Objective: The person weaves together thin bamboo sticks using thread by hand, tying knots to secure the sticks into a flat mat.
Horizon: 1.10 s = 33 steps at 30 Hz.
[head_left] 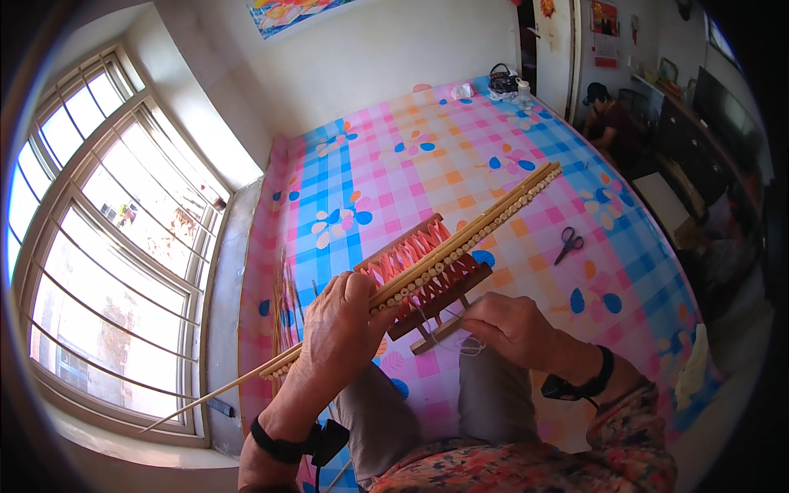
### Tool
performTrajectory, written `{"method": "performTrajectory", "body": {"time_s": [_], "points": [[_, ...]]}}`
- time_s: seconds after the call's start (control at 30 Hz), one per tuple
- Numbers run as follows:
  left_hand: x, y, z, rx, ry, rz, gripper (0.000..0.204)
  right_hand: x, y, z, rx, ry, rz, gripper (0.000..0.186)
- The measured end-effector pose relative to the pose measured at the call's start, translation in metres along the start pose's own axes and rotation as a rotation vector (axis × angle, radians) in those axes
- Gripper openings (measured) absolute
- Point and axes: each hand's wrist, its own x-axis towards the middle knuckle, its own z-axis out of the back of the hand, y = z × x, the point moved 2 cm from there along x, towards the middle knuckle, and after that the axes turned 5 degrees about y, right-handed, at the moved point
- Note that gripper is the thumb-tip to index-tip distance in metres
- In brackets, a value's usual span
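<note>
My left hand (341,329) is wrapped round a bundle of long straw-coloured stalks (493,215), which slants from lower left to upper right. Along its near side runs a row of small round pale pieces (444,267), like cut stalk ends. One thin stick (205,398) reaches out well past my left wrist. My right hand (509,329) is closed, thumb and finger pinching a thin white string (472,347) that loops beside my knee and runs toward the bundle. Beneath the bundle is a small wooden frame with red webbing (394,259), resembling a folding stool, partly hidden.
Black scissors (567,244) lie to the right on the checked flowered sheet (386,181). Thin loose stalks (282,308) lie at left, near the barred window (123,246). A black bag (501,80) and clear bottle (523,94) stand at the far edge. Another person (610,119) sits beyond, at right.
</note>
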Motion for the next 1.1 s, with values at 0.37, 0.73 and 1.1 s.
{"method": "performTrajectory", "body": {"time_s": [0.37, 0.73, 1.1], "points": [[0.012, 0.029, 0.009, -0.055, -0.015, 0.188, 0.031, 0.042, -0.026, -0.040, 0.060, 0.005, -0.069, 0.032], [0.025, 0.044, 0.024, -0.090, -0.022, 0.196, 0.030, 0.076, -0.035, -0.059, 0.018, -0.082, 0.034, 0.052], [0.028, 0.053, 0.030, -0.140, -0.010, 0.216, 0.027, 0.086, -0.038, -0.068, 0.031, 0.031, 0.025, 0.042]]}}
